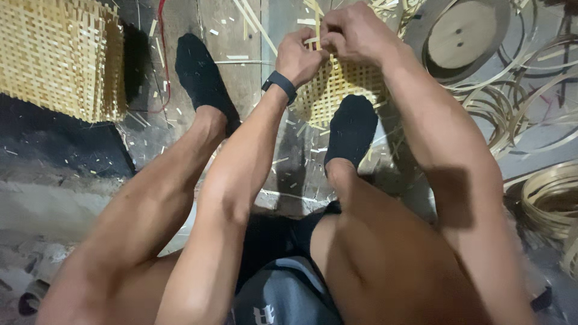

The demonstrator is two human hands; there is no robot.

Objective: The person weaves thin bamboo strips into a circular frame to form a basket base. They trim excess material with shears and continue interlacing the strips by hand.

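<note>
Your hands meet at the top centre of the view, over the far edge of a small woven mat (334, 90) of pale bamboo strips that lies on the floor (241, 84).

Left hand (299, 55): fingers curled in, pinching at the mat's upper edge. A dark band (280, 85) sits on that wrist. Right hand (355, 31): closed as well, knuckles up, fingertips pressed against the left hand's fingertips. A thin upright strip (317, 24) stands between the two hands, and both appear to grip it; the exact finger contact is hidden by the knuckles.

Mat position: flat on the floor, partly under your right foot in a black sock (351, 129), which rests on its near edge. Loose strip ends stick out past the mat's top and sides. Your left foot, also in a black sock (201, 75), is planted to the left of the mat, apart from it.

Surroundings: a larger woven panel (60, 54) of the same weave occupies the upper left corner. A round wooden disc (463, 33) lies at upper right, ringed by coils of flat strip (551, 198) that run down the right side. Short offcuts (229, 58) are scattered over the floor between your feet.
</note>
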